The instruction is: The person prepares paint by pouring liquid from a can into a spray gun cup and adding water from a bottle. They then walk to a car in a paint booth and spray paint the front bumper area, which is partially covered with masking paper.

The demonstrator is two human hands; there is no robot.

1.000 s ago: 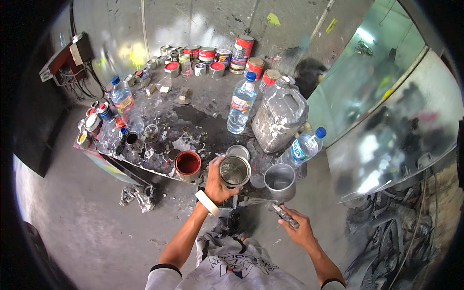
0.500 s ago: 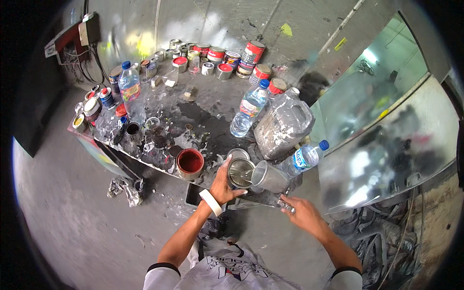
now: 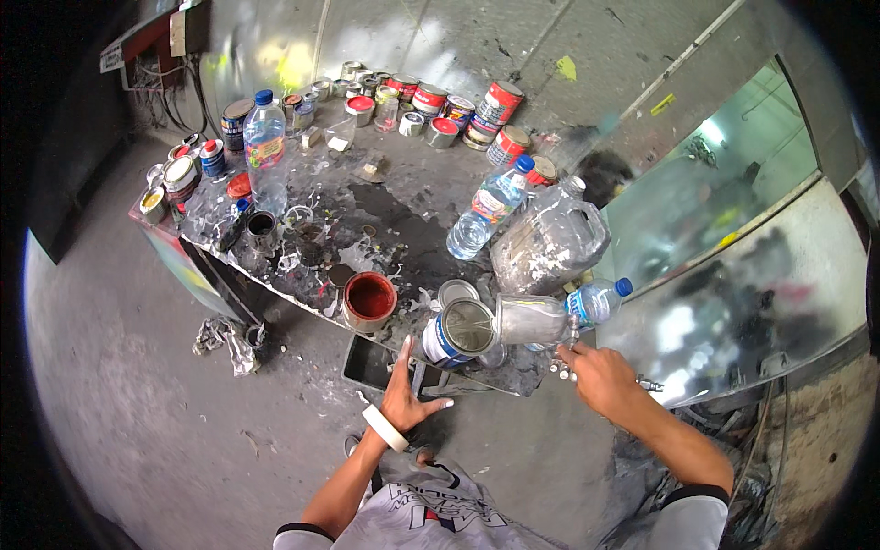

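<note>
My right hand (image 3: 600,378) is closed around a metal spray gun (image 3: 566,356). Its cloudy cup (image 3: 532,319) is tipped nearly on its side, mouth toward an open blue-and-white paint can (image 3: 466,328) at the table's front edge. Whether liquid still runs from the cup, I cannot tell. My left hand (image 3: 406,401) is empty, thumb and fingers spread, just in front of the can and apart from it. A white ring (image 3: 385,429) circles my left wrist. Behind the open can lies a round metal lid (image 3: 457,292).
Left of the can stands an open can of red paint (image 3: 370,298). Water bottles (image 3: 490,207) and a grey-stained jerrycan (image 3: 552,236) stand behind the cup. Several paint cans (image 3: 429,98) line the table's back. A black tray (image 3: 368,364) juts below the front edge.
My left hand has let go of the paint can and drawn back toward me. The spray gun and its cup have moved right and tipped flatter.
</note>
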